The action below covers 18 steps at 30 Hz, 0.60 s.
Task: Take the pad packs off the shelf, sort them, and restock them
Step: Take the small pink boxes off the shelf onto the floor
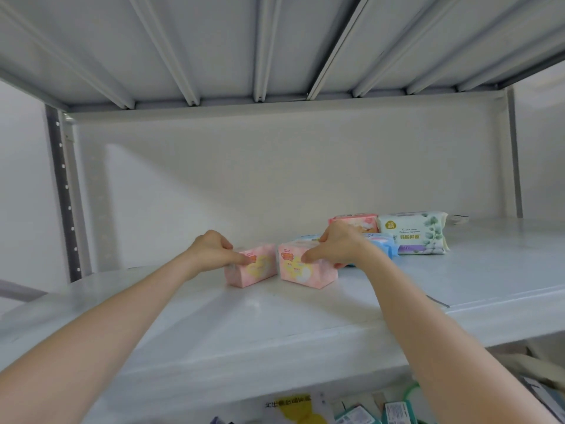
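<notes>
Pink wrappers sit in bare hands at the centre of the frame, where a person reaches both arms onto a pale grey metal shelf (275, 316). The left grip (211, 250) holds the left pack (253, 269), with the thumb pressed on its printed front and the fingers curled over its top. The right grip (339, 249) holds the right pack (305, 272) the same way, thumb on the front face and fingers hooked over the back edge. The two pink packs stand side by side on the shelf, just apart, each showing a yellow and white print.

Behind the right grip lies a blue pack (383, 243), partly hidden by the hand. Further back, at right of centre, a rear pink pack (354, 220) sits beside a leaf pack (412, 232), a white wrapper with green leaves and a purple band along its base. The two appear to touch. Whether the rear pink pack rests on the blue one cannot be told.

The ribbed underside of an upper shelf (275, 41) fills the top of the frame, and a perforated post (65, 191) runs down the left side. Along the bottom edge, below the shelf, a yellow pack (301, 410) and teal packs (357, 417) show, blurred.
</notes>
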### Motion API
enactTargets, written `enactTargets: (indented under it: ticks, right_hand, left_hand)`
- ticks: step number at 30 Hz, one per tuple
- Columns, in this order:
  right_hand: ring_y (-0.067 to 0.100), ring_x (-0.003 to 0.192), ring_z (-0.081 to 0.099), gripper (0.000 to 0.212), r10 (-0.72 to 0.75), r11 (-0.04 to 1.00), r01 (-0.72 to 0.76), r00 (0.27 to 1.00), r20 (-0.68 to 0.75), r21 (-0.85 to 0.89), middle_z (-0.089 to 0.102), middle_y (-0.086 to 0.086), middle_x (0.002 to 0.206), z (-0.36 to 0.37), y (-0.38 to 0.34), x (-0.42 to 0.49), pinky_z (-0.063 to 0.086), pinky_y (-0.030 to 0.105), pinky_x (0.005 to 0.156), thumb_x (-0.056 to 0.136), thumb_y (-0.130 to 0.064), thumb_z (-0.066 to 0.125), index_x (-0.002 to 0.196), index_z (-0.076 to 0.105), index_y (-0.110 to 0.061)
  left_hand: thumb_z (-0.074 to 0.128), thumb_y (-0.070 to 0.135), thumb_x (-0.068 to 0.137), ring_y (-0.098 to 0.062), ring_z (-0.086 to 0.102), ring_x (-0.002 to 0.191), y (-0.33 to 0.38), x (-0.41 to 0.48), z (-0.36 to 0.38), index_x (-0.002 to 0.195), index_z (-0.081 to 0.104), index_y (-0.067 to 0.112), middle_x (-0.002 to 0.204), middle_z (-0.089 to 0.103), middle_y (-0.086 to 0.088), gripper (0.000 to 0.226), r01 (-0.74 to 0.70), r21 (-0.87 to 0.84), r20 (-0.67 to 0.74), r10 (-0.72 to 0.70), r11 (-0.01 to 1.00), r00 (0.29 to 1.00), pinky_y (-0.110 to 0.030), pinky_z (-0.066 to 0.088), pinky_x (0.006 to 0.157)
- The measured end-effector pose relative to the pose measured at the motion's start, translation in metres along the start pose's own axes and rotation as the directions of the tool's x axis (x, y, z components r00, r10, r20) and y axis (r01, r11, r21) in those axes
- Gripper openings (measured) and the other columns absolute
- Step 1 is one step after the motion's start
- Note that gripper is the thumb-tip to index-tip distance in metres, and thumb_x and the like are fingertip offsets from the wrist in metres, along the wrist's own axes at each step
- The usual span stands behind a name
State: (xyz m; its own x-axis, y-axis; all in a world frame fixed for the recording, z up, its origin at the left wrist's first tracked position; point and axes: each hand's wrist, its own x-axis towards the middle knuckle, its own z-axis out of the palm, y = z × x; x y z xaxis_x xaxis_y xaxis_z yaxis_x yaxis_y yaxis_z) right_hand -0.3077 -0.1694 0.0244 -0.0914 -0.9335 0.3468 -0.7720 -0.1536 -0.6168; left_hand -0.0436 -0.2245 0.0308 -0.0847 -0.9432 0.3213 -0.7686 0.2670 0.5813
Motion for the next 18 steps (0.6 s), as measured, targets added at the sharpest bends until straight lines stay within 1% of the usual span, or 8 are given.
enactTargets:
  ticks: [3,5,6,8,10,13,15,18]
  right_hand:
    - [0.017,0.044,0.044,0.039,0.004,0.996,-0.001,0.999,-0.041,0.091,0.041,0.001,0.052,0.000,0.004,-0.012,0.037,0.022,0.044,0.060,-0.032,0.081,0.058,0.048,-0.011]
    - [0.018,0.048,0.040,0.040,0.006,0.990,0.010,0.994,-0.112,0.143,0.037,0.001,0.053,-0.001,0.008,-0.023,0.033,0.026,0.048,0.058,-0.033,0.080,0.055,0.046,-0.013]
    - [0.018,0.049,0.038,0.041,0.006,0.983,0.022,0.989,-0.151,0.184,0.035,0.000,0.053,-0.002,0.011,-0.029,0.030,0.027,0.048,0.057,-0.032,0.080,0.054,0.043,-0.014]
    - [0.017,0.050,0.035,0.044,0.004,0.961,0.055,0.977,-0.213,0.271,0.033,-0.001,0.055,-0.004,0.020,-0.041,0.024,0.028,0.048,0.058,-0.030,0.080,0.054,0.040,-0.015]
    - [0.018,0.052,0.037,0.043,0.004,0.938,0.080,0.970,-0.242,0.337,0.035,-0.002,0.055,-0.011,0.030,-0.053,0.023,0.028,0.048,0.059,-0.029,0.079,0.055,0.039,-0.015]
    - [0.019,0.065,0.053,0.030,-0.013,0.913,0.114,0.968,-0.253,0.390,0.057,0.000,0.068,-0.025,0.044,-0.074,0.035,0.028,0.052,0.062,-0.031,0.078,0.072,0.058,-0.011]
    - [0.016,0.072,0.058,0.036,-0.020,0.891,0.135,0.965,-0.261,0.433,0.065,-0.001,0.081,-0.039,0.052,-0.090,0.039,0.025,0.056,0.063,-0.031,0.078,0.091,0.065,-0.012]
    - [0.010,0.069,0.059,0.030,-0.026,0.842,0.176,0.957,-0.288,0.509,0.064,-0.007,0.076,-0.059,0.058,-0.118,0.039,0.018,0.052,0.063,-0.026,0.079,0.089,0.068,-0.016]
  left_hand:
    - [0.089,0.043,0.053,-0.023,0.052,0.077,0.004,-0.026,-0.002,0.076,0.058,0.014,0.077,0.050,-0.002,0.049,0.028,-0.105,-0.054,-0.034,0.994,0.998,-0.029,0.041,0.071]
    - [0.090,0.039,0.058,-0.024,0.062,0.096,0.010,-0.040,0.003,0.093,0.064,0.013,0.095,0.060,-0.001,0.051,0.048,-0.155,-0.140,-0.070,0.987,0.988,-0.034,0.051,0.088]
    - [0.089,0.037,0.060,-0.024,0.062,0.100,0.015,-0.048,0.006,0.097,0.064,0.013,0.099,0.061,-0.002,0.051,0.047,-0.188,-0.189,-0.084,0.981,0.978,-0.035,0.050,0.090]
    - [0.089,0.036,0.061,-0.022,0.060,0.096,0.025,-0.064,0.013,0.098,0.065,0.012,0.098,0.061,-0.001,0.051,0.037,-0.243,-0.272,-0.105,0.969,0.957,-0.030,0.048,0.079]
    - [0.089,0.035,0.061,-0.019,0.056,0.084,0.037,-0.081,0.021,0.085,0.065,0.010,0.087,0.059,0.000,0.042,0.014,-0.274,-0.330,-0.108,0.962,0.938,-0.027,0.041,0.070]
    - [0.089,0.032,0.061,-0.018,0.049,0.077,0.055,-0.110,0.031,0.062,0.049,0.025,0.082,0.053,0.000,0.041,-0.018,-0.293,-0.400,-0.105,0.956,0.911,-0.029,0.037,0.072]
    - [0.089,0.031,0.061,-0.016,0.051,0.076,0.067,-0.130,0.038,0.062,0.048,0.030,0.079,0.055,0.004,0.042,-0.037,-0.317,-0.451,-0.117,0.948,0.885,-0.026,0.040,0.070]
    - [0.089,0.029,0.060,-0.009,0.057,0.076,0.086,-0.162,0.045,0.068,0.055,0.034,0.078,0.059,0.012,0.035,-0.066,-0.360,-0.493,-0.129,0.930,0.860,-0.017,0.042,0.064]
